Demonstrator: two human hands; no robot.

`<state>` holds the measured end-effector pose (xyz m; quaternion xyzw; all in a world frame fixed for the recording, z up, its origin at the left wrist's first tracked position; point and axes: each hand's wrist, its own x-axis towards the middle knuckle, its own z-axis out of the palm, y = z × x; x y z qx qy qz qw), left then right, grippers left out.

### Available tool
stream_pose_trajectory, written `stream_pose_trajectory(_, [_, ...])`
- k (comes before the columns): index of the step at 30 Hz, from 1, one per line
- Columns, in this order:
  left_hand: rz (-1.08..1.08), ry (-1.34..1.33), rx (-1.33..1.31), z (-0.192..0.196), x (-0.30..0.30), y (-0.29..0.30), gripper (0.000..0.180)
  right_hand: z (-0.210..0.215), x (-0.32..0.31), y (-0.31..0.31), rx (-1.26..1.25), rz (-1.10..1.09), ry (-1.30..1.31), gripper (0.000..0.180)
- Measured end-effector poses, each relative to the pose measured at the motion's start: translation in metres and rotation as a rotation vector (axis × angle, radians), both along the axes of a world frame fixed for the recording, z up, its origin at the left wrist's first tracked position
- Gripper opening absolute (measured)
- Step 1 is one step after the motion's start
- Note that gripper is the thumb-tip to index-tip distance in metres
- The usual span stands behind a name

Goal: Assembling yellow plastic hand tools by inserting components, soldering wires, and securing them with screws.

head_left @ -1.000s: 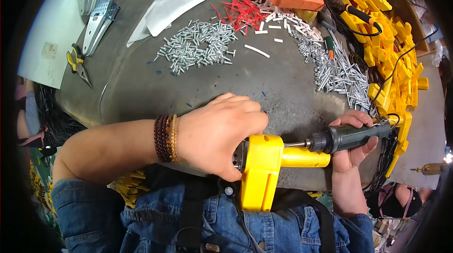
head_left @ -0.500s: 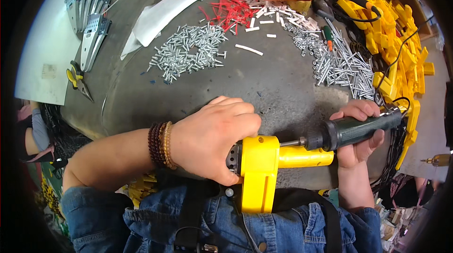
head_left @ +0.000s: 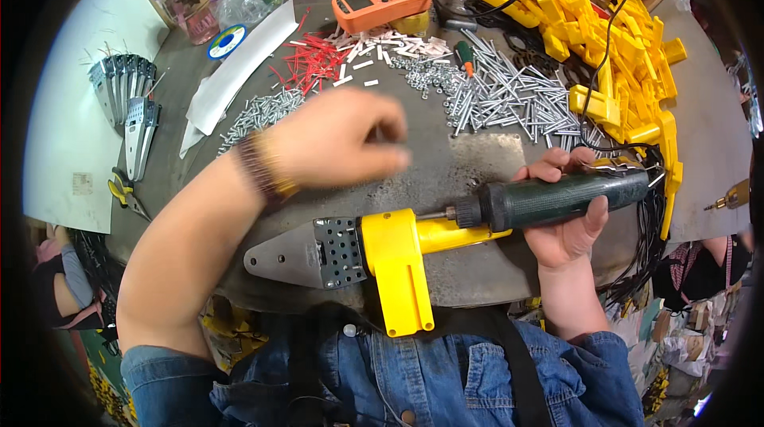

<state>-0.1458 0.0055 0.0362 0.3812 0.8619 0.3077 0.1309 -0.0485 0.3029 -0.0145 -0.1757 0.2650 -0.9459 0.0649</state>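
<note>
My right hand [head_left: 561, 240] grips a dark green electric screwdriver [head_left: 549, 202], fingers and thumb on either side of its body. The driver's bit meets a yellow plastic housing [head_left: 394, 268] with a cylindrical handle, which lies partly beneath the bit. On the housing's left end sits a grey pointed metal plate [head_left: 286, 255] with a perforated bracket [head_left: 341, 252]. My left hand [head_left: 338, 136], blurred by motion, is off the housing and above the table. Its thumb and forefinger are apart, with nothing visible between them. Beyond this hand lies a pile of short screws [head_left: 267, 113], partly hidden.
Long screws [head_left: 517, 89] and small nuts [head_left: 426, 75] lie in heaps. Yellow plastic parts [head_left: 613, 37] pile up at right. An orange multimeter [head_left: 382, 5], red sleeves [head_left: 314, 61], a solder spool [head_left: 227, 42], pliers [head_left: 127, 192] and metal plates [head_left: 142, 136] surround the work.
My left hand has let go of the metal plate and bracket and moved up, away from them. The housing and driver appear farther left as the view shifted; my right hand still holds the driver.
</note>
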Motion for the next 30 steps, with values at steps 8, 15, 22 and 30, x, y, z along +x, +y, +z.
stream_pose_trajectory(8, [0.066, 0.815, -0.477, -0.032, -0.053, 0.069, 0.008, -0.001, 0.002, 0.001, -0.058, 0.012, -0.009, 0.051])
stream_pose_trajectory(15, [0.109, 0.799, -0.318, -0.02, -0.021, 0.057, 0.011, 0.0, 0.003, 0.0, -0.042, 0.002, -0.004, 0.052])
stream_pose_trajectory(22, [0.463, 0.368, 0.182, -0.028, 0.12, -0.026, 0.007, -0.002, 0.007, -0.001, 0.006, -0.054, 0.012, 0.056])
stream_pose_trajectory(30, [0.487, 0.226, 0.328, -0.037, 0.133, -0.026, 0.01, 0.008, 0.006, -0.006, -0.006, -0.052, -0.001, 0.047])
